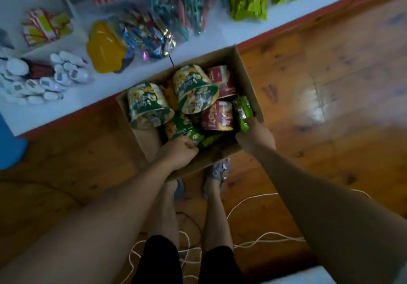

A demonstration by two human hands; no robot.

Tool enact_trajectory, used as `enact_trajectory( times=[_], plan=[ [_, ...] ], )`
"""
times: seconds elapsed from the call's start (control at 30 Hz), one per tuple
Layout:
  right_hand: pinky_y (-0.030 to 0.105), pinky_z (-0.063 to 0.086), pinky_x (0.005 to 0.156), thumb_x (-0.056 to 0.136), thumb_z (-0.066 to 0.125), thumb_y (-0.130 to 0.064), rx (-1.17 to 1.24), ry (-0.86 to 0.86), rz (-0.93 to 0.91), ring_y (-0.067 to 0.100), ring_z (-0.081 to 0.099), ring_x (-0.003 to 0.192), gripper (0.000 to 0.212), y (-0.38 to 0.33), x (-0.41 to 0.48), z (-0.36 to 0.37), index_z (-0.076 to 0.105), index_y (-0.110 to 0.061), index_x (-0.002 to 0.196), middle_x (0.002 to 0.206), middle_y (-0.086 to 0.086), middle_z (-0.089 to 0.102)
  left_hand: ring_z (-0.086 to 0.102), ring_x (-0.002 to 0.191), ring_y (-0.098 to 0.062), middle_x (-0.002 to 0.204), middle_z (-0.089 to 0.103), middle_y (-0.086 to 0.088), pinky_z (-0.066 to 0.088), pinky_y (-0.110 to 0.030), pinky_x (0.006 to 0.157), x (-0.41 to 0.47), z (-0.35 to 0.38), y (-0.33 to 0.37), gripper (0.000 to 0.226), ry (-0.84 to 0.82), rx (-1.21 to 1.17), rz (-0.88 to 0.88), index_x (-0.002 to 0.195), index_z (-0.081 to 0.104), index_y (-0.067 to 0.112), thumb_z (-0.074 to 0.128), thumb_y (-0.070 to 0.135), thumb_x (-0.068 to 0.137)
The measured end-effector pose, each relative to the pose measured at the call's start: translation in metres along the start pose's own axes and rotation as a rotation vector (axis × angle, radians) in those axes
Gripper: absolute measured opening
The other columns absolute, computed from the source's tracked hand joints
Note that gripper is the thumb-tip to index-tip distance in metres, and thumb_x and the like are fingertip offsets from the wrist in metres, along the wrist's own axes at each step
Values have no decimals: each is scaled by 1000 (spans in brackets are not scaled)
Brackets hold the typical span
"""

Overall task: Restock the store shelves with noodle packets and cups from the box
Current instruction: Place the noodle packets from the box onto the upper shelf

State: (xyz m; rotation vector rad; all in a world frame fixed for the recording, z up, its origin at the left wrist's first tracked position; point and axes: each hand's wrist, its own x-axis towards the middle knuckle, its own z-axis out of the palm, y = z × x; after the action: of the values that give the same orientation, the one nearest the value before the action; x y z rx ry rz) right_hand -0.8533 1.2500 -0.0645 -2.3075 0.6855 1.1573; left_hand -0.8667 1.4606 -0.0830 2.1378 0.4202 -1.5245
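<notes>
An open cardboard box (pixel 248 74) sits on the wooden floor against the low shelf. Inside lie two large green noodle bowls (pixel 147 105) (pixel 193 88), two dark red noodle cups (pixel 218 115) (pixel 221 80) and several green noodle packets. My left hand (pixel 178 151) reaches into the box's near side and its fingers curl round a green packet (pixel 187 130). My right hand (pixel 256 136) is at the box's right wall and grips another green packet (pixel 242 110), which stands upright.
The white shelf (pixel 207 41) with a red edge holds small white items, a yellow pack, shiny wrapped sweets, clothes pegs and green snack bags. My feet in grey slippers stand just behind the box. White cord (pixel 253 202) lies loose on the floor. A blue object (pixel 8 145) is at left.
</notes>
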Motion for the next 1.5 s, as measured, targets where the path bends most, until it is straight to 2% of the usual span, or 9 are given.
enact_trajectory(
  times=[0.23, 0.37, 0.47, 0.6, 0.77, 0.97, 1.13, 1.3, 1.5],
  plan=[
    [46, 44, 99, 89, 56, -16, 50, 73, 65, 34, 42, 130, 62, 18, 56, 47, 32, -16, 147, 145, 11, 41, 47, 128, -25, 140, 46, -1, 48, -41, 97, 66, 30, -17, 48, 181, 187, 46, 134, 49, 27, 62, 37, 89],
    [49, 48, 97, 89, 55, -12, 88, 149, 70, 35, 45, 127, 66, 24, 70, 68, 27, -16, 149, 147, 10, 33, 45, 124, -27, 138, 39, -2, 43, -36, 78, 81, 41, -23, 49, 273, 338, 55, 135, 43, 24, 63, 29, 91],
    [47, 47, 96, 93, 57, -15, 132, 202, 105, 35, 47, 125, 70, 28, 76, 75, 20, -14, 153, 147, 9, 33, 47, 120, -29, 134, 39, -4, 42, -38, 77, 88, 47, -25, 45, 307, 349, 56, 129, 46, 22, 66, 26, 90],
    [47, 44, 91, 96, 58, -31, 75, 194, 113, 39, 53, 114, 46, 31, 88, 78, 44, -9, 133, 134, 12, 44, 50, 114, -31, 128, 41, -6, 45, -41, 77, 97, 47, -24, 43, 375, 439, 112, 122, 48, 20, 72, 30, 87],
    [45, 46, 89, 95, 58, -40, 34, 244, 96, 38, 57, 108, 42, 31, 97, 79, 54, -12, 126, 125, 11, 51, 54, 106, -29, 125, 44, -5, 37, -36, 67, 105, 47, -21, 33, 407, 492, 166, 116, 53, 19, 69, 27, 89],
    [38, 47, 79, 91, 64, -44, 102, 309, 87, 31, 59, 95, 36, 35, 91, 75, 66, -13, 109, 114, 6, 59, 47, 114, -27, 119, 51, -3, 42, -40, 83, 100, 42, -26, 14, 422, 389, 210, 105, 59, 19, 64, 21, 91],
    [32, 40, 70, 88, 66, -45, 135, 307, 95, 24, 50, 82, 29, 28, 69, 59, 62, -16, 87, 94, 0, 51, 60, 104, -28, 118, 62, -1, 42, -34, 70, 71, 31, -18, 16, 377, 148, 160, 109, 55, 22, 61, 27, 95],
    [30, 38, 64, 86, 66, -48, 125, 310, 53, 26, 56, 76, 34, 14, 32, 36, 63, -15, 80, 87, 4, 61, 61, 101, -24, 111, 64, 2, 39, -31, 69, 30, 8, -6, 15, 376, 21, 216, 107, 56, 25, 62, 28, 95],
    [29, 34, 62, 86, 66, -49, 198, 318, -66, 23, 55, 79, 36, -8, -29, -15, 63, -14, 81, 96, 2, 56, 60, 84, -16, 96, 60, 9, 42, -25, 66, -36, -42, 13, 16, 445, -185, 244, 105, 54, 24, 64, 27, 94]
  ],
)
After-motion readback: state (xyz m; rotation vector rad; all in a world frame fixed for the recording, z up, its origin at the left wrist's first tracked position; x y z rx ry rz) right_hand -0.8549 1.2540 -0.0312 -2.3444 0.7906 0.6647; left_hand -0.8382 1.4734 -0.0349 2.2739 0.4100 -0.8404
